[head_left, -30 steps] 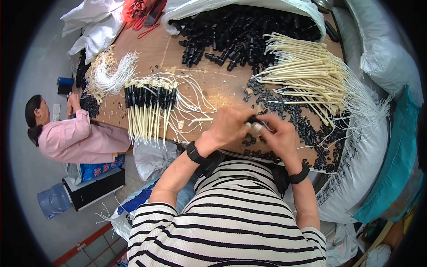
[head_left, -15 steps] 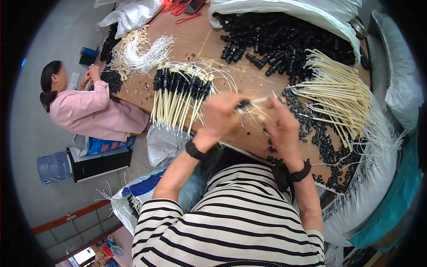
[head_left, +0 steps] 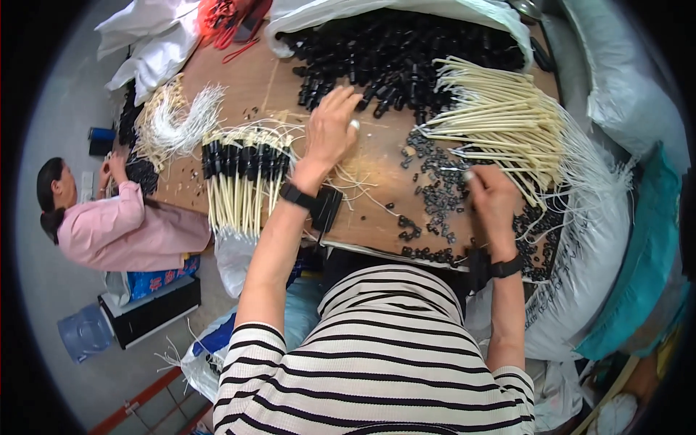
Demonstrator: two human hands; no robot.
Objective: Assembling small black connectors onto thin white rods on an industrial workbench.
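Observation:
My left hand point(head_left: 333, 129) stretches over the table at the near edge of a heap of black plastic fittings point(head_left: 406, 61). Its fingers are extended, and no held thing shows in them. Something white wraps the tip of its thumb. My right hand point(head_left: 494, 199) is curled at the lower left side of a pile of cream tubes point(head_left: 500, 123) with white wires. A white-tipped cream tube point(head_left: 451, 169) sticks out leftward from its thumb; the fingers hide the rest. Left of my left wrist lies a row of cream tubes with black fittings point(head_left: 246, 163) on them.
Small black clips point(head_left: 438, 192) lie scattered before me. Bundled white wires point(head_left: 185, 119) rest at the far left, near a person in pink point(head_left: 123, 225). A white sack point(head_left: 464, 14) surrounds the fittings; other sacks point(head_left: 616, 80) line the right side.
My hands were together over the front of the table, working on a black fitting and cream tube. They have parted: left forward to the fittings, right to the tubes. The view has shifted.

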